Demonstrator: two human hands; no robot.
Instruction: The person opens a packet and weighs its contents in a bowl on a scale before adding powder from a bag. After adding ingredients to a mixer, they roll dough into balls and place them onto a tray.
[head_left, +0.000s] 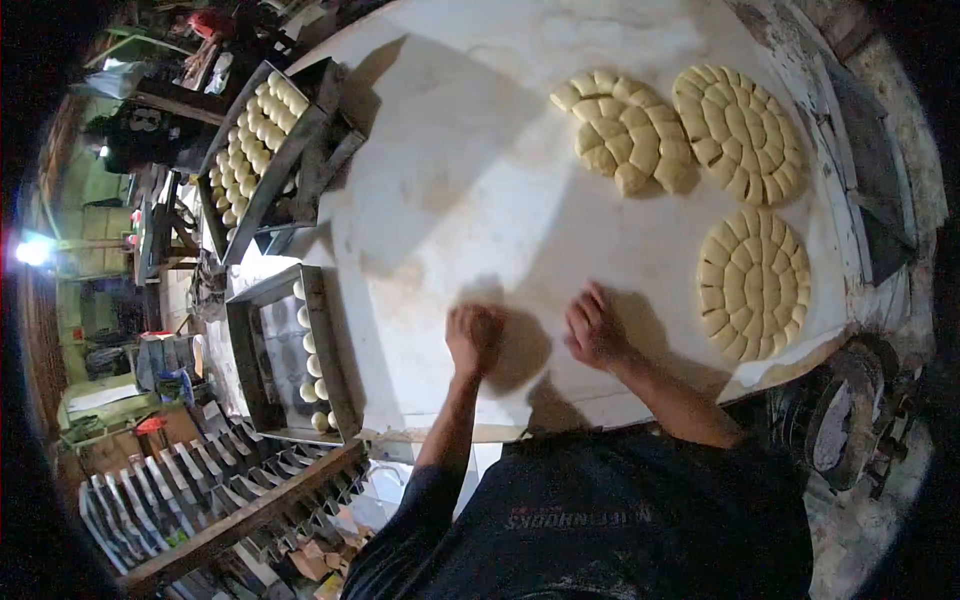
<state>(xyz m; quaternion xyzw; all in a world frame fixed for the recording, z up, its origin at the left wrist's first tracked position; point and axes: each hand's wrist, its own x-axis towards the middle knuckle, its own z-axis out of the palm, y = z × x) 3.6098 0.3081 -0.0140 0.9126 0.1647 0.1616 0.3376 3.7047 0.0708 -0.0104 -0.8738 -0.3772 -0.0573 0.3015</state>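
My left hand [475, 338] is low over the pale work table [440, 230], its fingers curled in; what lies under or inside them is hidden. To its right my right hand [597, 328] is also closed, fingers bent and the palm side turned from view. A gap of bare table separates the two hands. Three flat rounds of dough cut into pieces lie at the right: an upper right round [740, 133], a lower right round [754, 285] and a partial round [630, 130] with its lower left part gone.
At the left edge stands a metal tray [240, 345] with a row of dough balls [312, 365] along its right side. Above it, a raised tray [320, 130] is filled with dough balls [255, 135]. Slatted racks [180, 490] stand at the lower left. A metal box-like ledge [870, 170] borders the right.
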